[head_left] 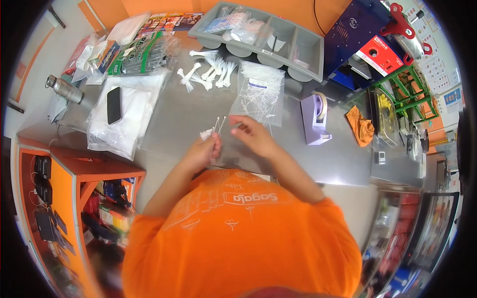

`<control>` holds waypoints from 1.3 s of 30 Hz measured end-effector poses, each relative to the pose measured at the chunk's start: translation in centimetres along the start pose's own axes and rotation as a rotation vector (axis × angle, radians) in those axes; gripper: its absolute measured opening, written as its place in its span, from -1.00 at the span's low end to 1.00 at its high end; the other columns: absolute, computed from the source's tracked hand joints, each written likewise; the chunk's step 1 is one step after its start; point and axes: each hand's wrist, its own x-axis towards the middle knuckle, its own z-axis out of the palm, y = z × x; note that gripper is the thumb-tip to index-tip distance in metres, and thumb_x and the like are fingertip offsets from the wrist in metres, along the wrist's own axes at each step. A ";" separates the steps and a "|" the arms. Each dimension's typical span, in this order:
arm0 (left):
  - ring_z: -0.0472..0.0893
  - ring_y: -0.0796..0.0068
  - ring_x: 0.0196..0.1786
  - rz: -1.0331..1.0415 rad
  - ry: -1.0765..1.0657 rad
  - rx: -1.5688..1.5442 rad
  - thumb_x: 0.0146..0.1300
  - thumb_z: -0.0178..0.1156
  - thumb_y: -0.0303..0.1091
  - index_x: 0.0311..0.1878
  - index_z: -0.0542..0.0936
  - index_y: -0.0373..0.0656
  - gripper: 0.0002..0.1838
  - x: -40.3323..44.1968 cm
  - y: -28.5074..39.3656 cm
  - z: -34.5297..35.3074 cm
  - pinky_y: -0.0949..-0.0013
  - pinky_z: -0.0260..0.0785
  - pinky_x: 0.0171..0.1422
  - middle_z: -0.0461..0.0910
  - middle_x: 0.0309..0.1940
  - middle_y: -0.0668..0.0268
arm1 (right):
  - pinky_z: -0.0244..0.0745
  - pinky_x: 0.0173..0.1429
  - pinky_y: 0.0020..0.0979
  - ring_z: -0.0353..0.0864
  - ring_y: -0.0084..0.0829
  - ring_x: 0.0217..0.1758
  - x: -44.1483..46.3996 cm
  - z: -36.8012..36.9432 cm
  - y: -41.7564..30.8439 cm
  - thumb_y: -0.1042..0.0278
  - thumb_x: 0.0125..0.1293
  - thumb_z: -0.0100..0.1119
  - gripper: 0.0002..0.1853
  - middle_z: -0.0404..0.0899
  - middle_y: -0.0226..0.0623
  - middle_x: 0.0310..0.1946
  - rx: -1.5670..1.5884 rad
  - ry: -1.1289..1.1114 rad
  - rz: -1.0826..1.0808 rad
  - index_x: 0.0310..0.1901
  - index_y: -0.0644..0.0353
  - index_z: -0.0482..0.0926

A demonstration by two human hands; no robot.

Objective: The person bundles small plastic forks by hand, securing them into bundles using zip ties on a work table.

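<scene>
My left hand (202, 151) is closed around a small bunch of thin white sticks with small heads (219, 124), which point up and away from me. A few heads stand apart above the fingers, and white ends poke out at the hand's left side. Just to the right, my right hand (256, 137) has thumb and fingers apart, with nothing visible between them. Beyond it lies an open clear plastic bag (258, 89) of similar thin white sticks, some spilling towards me. Several bundled white sticks with flared ends (211, 69) lie left of the bag.
Behind stands a grey compartment tray (293, 49) with plastic packs. A lilac tape dispenser (314, 119) and orange cloth (359, 125) are on the right. A phone (114, 105) rests on white plastic packs at left, near a metal bottle (64, 89). The metal table's (338, 166) front edge is close.
</scene>
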 end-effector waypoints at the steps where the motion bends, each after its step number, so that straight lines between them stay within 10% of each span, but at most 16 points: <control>1: 0.21 0.64 -0.53 -0.003 -0.004 0.006 0.35 -0.12 -0.10 -0.44 0.33 -0.06 -0.70 -0.2 0.0 0.5 0.54 0.11 -0.41 0.24 -0.54 0.46 | 0.35 -0.06 -0.48 0.45 -0.52 -0.23 0.0 0.8 -0.1 0.29 0.26 0.04 -0.67 0.49 -0.27 -0.13 0.126 -0.036 0.039 0.03 0.20 0.44; 6: 0.22 0.64 -0.53 -0.094 -0.099 -0.057 0.35 -0.11 -0.13 -0.40 0.31 -0.04 -0.75 -1.3 0.4 3.2 0.52 0.12 -0.41 0.24 -0.54 0.48 | 0.34 0.02 -0.44 0.45 -0.46 -0.13 -0.5 2.1 -2.2 0.21 0.36 -0.12 -0.63 0.47 -0.25 -0.08 0.363 0.028 0.019 0.12 0.18 0.38; 9: 0.19 0.67 -0.54 -0.140 -0.099 -0.202 0.34 -0.09 -0.15 -0.36 0.33 -0.04 -0.79 -1.9 0.4 4.0 0.55 0.09 -0.42 0.22 -0.54 0.49 | 0.31 0.09 -0.42 0.45 -0.40 -0.06 -2.0 2.4 -3.3 0.19 0.39 -0.20 -0.61 0.47 -0.22 -0.05 0.405 -0.249 0.451 0.14 0.20 0.36; 14: 0.10 0.71 -0.59 -0.195 -0.155 -0.193 0.33 -0.05 -0.17 -0.30 0.38 -0.06 -0.81 -1.9 -0.1 2.0 0.59 0.00 -0.49 0.14 -0.61 0.54 | 0.40 -0.06 -0.35 0.52 -0.28 -0.18 -2.5 2.3 0.7 0.20 0.36 -0.16 -0.65 0.53 -0.17 -0.28 0.120 0.051 -0.108 0.03 0.21 0.45; 22: 0.01 0.76 -0.68 0.087 0.384 -0.046 0.27 0.06 -0.14 -0.15 0.46 -0.17 -0.72 0.4 0.7 -1.8 0.58 -0.11 -0.59 0.05 -0.71 0.61 | 0.44 -0.13 -0.23 0.53 -0.13 -0.19 2.8 4.6 1.6 0.31 0.16 0.06 -0.78 0.50 -0.14 -0.26 -0.699 -0.025 -0.078 -0.28 0.31 0.52; 30: -0.01 0.78 -0.67 0.057 0.444 -0.052 0.23 0.10 -0.21 -0.07 0.45 -0.18 -0.70 1.1 -1.3 -2.4 0.59 -0.13 -0.59 0.05 -0.69 0.64 | 0.51 -0.22 -0.31 0.55 -0.25 -0.19 4.4 6.0 3.8 0.43 0.07 0.01 -0.85 0.49 -0.16 -0.27 -1.002 -0.112 -0.081 -0.32 0.28 0.48; 36: 0.32 0.65 -0.63 0.048 0.413 0.693 0.12 0.20 -0.19 -0.17 0.51 -0.19 -0.70 1.2 -0.9 -1.5 0.53 0.15 -0.54 0.37 -0.64 0.50 | 0.44 -0.14 -0.19 0.51 -0.29 -0.16 1.5 4.2 4.6 0.43 0.06 0.02 -0.90 0.48 -0.26 -0.34 -0.604 -0.068 -0.240 -0.36 0.22 0.45; 39: 0.52 0.38 -0.52 0.399 0.467 1.154 0.06 0.25 -0.15 -0.27 0.51 -0.25 -0.66 2.1 -0.7 -1.5 0.38 0.31 -0.44 0.53 -0.55 0.23 | 0.38 -0.14 -0.21 0.49 -0.33 -0.19 0.1 1.1 4.1 0.41 0.02 0.05 -0.89 0.45 -0.32 -0.38 -0.655 0.231 -0.242 -0.37 0.18 0.47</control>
